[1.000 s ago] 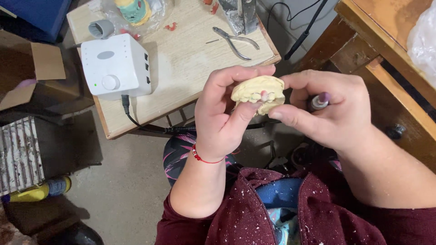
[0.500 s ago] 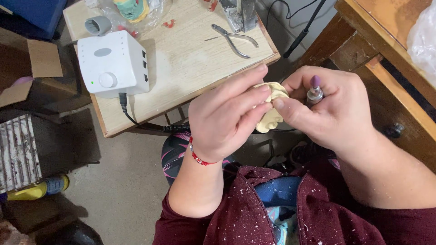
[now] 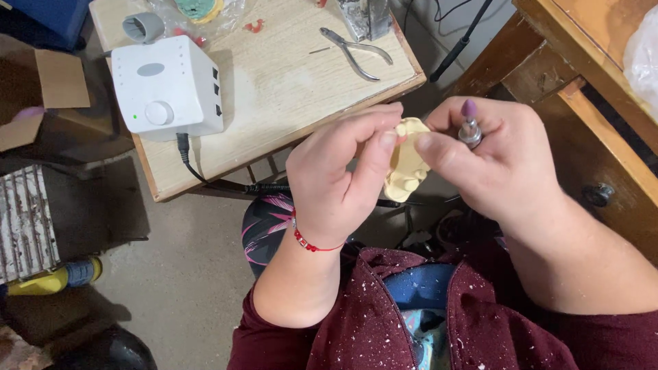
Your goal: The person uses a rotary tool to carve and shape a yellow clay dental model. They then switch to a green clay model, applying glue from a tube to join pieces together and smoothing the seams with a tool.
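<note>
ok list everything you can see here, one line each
dental cast: 1, cream, held between both hands
rotary handpiece: 1, silver with a purple tip, in the right hand
control box: 1, white with a round knob, on the small table, left
black cable: 1, plugged into the box's front
pliers: 1, metal, on the table, upper right
small table: 1, pale wood
wooden bench: 1, brown, far right
cardboard box: 1, brown, far left
bracelet: 1, red, left wrist
left hand: 1, gripping the cast
right hand: 1, holding handpiece and cast
</note>
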